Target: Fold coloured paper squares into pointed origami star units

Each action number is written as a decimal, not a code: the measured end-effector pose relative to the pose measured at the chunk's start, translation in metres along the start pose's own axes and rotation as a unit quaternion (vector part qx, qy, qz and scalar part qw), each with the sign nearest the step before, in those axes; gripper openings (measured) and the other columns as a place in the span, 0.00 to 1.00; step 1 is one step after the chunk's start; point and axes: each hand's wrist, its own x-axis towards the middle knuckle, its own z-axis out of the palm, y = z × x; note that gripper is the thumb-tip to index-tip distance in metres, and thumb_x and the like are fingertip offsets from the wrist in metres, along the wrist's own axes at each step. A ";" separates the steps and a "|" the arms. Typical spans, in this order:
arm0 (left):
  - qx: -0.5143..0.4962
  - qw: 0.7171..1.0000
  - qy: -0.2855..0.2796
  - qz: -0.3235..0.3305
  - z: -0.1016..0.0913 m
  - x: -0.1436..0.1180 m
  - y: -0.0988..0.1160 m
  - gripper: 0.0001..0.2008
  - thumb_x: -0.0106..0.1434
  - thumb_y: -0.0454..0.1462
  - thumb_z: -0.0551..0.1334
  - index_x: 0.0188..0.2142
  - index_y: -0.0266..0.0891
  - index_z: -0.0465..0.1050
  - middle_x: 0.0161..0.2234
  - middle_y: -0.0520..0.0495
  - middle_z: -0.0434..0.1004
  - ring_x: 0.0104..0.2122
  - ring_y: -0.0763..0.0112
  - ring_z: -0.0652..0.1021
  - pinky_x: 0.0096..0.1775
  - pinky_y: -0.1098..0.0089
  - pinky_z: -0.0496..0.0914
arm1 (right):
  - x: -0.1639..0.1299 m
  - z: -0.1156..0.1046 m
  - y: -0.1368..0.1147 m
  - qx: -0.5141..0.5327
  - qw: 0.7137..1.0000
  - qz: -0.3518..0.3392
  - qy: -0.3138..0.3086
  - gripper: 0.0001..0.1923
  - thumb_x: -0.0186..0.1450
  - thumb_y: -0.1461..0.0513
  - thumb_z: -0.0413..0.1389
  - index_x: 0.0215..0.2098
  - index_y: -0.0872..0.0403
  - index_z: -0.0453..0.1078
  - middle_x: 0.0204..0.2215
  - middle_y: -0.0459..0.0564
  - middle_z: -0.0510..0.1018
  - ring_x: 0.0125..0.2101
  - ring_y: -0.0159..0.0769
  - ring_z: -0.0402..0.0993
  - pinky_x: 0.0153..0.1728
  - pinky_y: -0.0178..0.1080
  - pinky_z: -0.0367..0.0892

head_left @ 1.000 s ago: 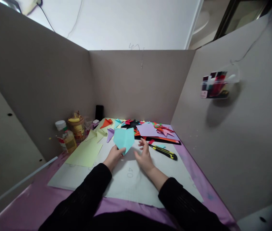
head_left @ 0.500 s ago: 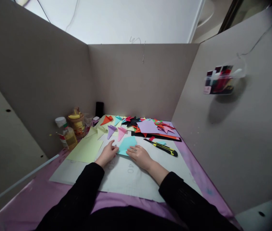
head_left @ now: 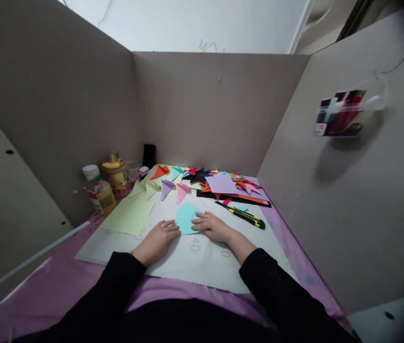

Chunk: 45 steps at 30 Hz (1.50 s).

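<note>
Resting at opposite edges of the turquoise paper [head_left: 186, 216], just below mid-frame, the left hand [head_left: 157, 240] and right hand [head_left: 214, 226] have fingers loosely extended, probably to steady it on the white sheet [head_left: 187, 269]; the cutter [head_left: 247, 217] lies right of centre, seemingly leaving them room.

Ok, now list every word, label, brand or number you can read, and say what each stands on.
"40": on the white sheet, just below the turquoise paper.
"0": on the same sheet, farther right; any digit before it is unclear.
Too faint to read fully: a number beside the light green paper.
Too blurred to read: any print on the bottle and the wall container.
</note>
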 end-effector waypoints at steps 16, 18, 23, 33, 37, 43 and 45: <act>-0.024 0.999 0.016 -0.045 -0.012 0.008 0.025 0.12 0.61 0.34 0.54 0.31 0.39 0.76 0.35 0.43 0.78 0.40 0.62 0.73 0.44 0.63 0.60 | 0.008 0.000 0.000 0.105 0.981 0.122 0.113 0.10 0.61 0.60 0.52 0.29 0.51 0.76 0.33 0.50 0.79 0.40 0.39 0.71 0.43 0.40 0.63; -0.019 0.995 0.021 -0.094 -0.009 0.013 0.027 0.12 0.61 0.35 0.54 0.29 0.39 0.76 0.32 0.43 0.78 0.37 0.63 0.73 0.42 0.64 0.60 | 0.015 0.003 -0.002 0.068 0.978 0.153 0.128 0.11 0.61 0.61 0.52 0.24 0.53 0.73 0.28 0.48 0.76 0.34 0.36 0.70 0.38 0.37 0.62; 0.028 0.977 0.024 -0.209 -0.004 0.027 0.032 0.12 0.59 0.36 0.55 0.25 0.39 0.76 0.30 0.43 0.76 0.34 0.63 0.73 0.37 0.65 0.59 | 0.027 0.011 0.005 -0.034 0.973 0.194 0.123 0.11 0.60 0.63 0.52 0.22 0.54 0.71 0.27 0.47 0.73 0.35 0.35 0.65 0.39 0.35 0.58; -0.001 0.961 0.014 -0.277 0.005 0.036 0.025 0.12 0.58 0.39 0.55 0.26 0.40 0.76 0.32 0.42 0.76 0.36 0.58 0.72 0.34 0.66 0.58 | 0.037 0.012 0.012 -0.064 0.963 0.246 0.093 0.09 0.57 0.60 0.53 0.22 0.53 0.72 0.28 0.48 0.73 0.33 0.35 0.64 0.35 0.35 0.56; -0.006 0.959 0.007 -0.284 0.006 0.039 0.022 0.12 0.57 0.38 0.54 0.25 0.39 0.76 0.30 0.42 0.76 0.35 0.57 0.73 0.34 0.66 0.59 | 0.039 0.010 0.015 -0.065 0.954 0.274 0.102 0.11 0.57 0.57 0.53 0.21 0.53 0.71 0.28 0.48 0.74 0.33 0.37 0.64 0.33 0.35 0.55; 0.009 0.957 -0.003 -0.291 0.006 0.041 0.024 0.12 0.56 0.37 0.54 0.25 0.39 0.75 0.31 0.41 0.77 0.36 0.56 0.73 0.36 0.64 0.60 | 0.042 0.007 0.016 -0.075 0.948 0.290 0.105 0.12 0.56 0.54 0.56 0.21 0.53 0.72 0.29 0.49 0.74 0.34 0.37 0.65 0.33 0.35 0.56; 0.017 0.955 -0.013 -0.296 0.005 0.042 0.025 0.12 0.56 0.38 0.54 0.26 0.39 0.75 0.31 0.41 0.77 0.37 0.56 0.73 0.36 0.64 0.60 | 0.043 0.006 0.015 -0.080 0.945 0.302 0.096 0.12 0.56 0.55 0.55 0.21 0.54 0.71 0.29 0.48 0.74 0.35 0.37 0.65 0.33 0.34 0.55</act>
